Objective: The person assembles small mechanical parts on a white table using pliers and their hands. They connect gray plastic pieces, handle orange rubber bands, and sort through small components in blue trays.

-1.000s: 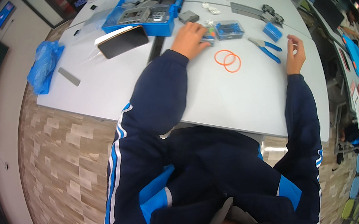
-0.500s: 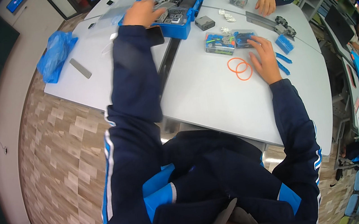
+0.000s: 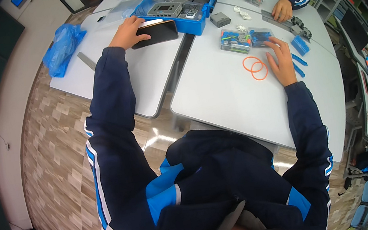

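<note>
My left hand (image 3: 128, 34) is closed round the left end of a dark smartphone (image 3: 161, 32), its thumb across the front face. Behind the phone's top edge shows a white strip-like thing (image 3: 149, 22). Just beyond stands an open blue bin (image 3: 196, 28) with a grey controller block (image 3: 165, 9) and other grey building parts in it. My right hand (image 3: 283, 61) rests with fingers apart, fingertips at a small clear box of dark blue parts (image 3: 260, 36). Beside that box is another clear box of blue and green parts (image 3: 235, 42). Two orange rings (image 3: 255, 68) lie left of my right hand.
Blue beams (image 3: 299, 65), a blue piece (image 3: 300, 45) and a grey wheeled assembly (image 3: 300, 28) lie on the right. A grey block (image 3: 220, 19) is behind the boxes. Another person's hand (image 3: 282, 10) rests across the table. A gap splits the tables; a blue bag (image 3: 63, 49) lies left.
My left hand has come down and left from above the blue bin to the phone, uncovering the controller block. My right hand stays by the clear box. The whole view has shifted slightly.
</note>
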A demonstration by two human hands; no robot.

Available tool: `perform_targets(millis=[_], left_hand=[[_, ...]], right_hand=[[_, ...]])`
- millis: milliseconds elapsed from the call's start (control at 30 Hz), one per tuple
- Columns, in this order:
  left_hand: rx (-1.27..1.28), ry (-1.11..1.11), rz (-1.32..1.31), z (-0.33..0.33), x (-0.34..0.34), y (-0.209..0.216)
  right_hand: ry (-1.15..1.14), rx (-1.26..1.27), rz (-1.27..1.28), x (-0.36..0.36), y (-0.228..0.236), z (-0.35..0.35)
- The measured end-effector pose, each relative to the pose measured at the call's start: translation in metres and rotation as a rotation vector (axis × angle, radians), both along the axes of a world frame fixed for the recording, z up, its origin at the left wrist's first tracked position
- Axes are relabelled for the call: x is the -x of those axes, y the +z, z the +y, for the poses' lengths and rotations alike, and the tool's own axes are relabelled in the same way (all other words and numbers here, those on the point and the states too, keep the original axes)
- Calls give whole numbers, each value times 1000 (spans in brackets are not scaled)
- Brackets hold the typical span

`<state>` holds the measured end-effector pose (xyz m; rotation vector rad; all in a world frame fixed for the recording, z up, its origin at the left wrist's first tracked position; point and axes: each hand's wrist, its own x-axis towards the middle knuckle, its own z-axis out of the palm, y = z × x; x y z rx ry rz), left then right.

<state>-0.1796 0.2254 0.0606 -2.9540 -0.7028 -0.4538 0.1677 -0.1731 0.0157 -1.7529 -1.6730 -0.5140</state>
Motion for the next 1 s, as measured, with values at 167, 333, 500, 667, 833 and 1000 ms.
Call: perform_targets(millis=[167,333,500,667,833,1000], left_hand=[[205,-31,63,14,-8,5],[360,14,-68,9,19,2],[800,286,-283,21,78,7],[1121,590,-429,38,137,-4],[1217,648,-718,79,173,-29],[769,882,-432,154,198,-37]], right_hand=[[-11,-14,26,-3,-2,-2],[-25,-31,70,-5,-3,-4],[-30,-8,153,-7,-5,-4],[-34,0,145,-7,-6,-3],[-37,23,225,-8,-6,-2],[-56,17,224,-9,-6,-4]])
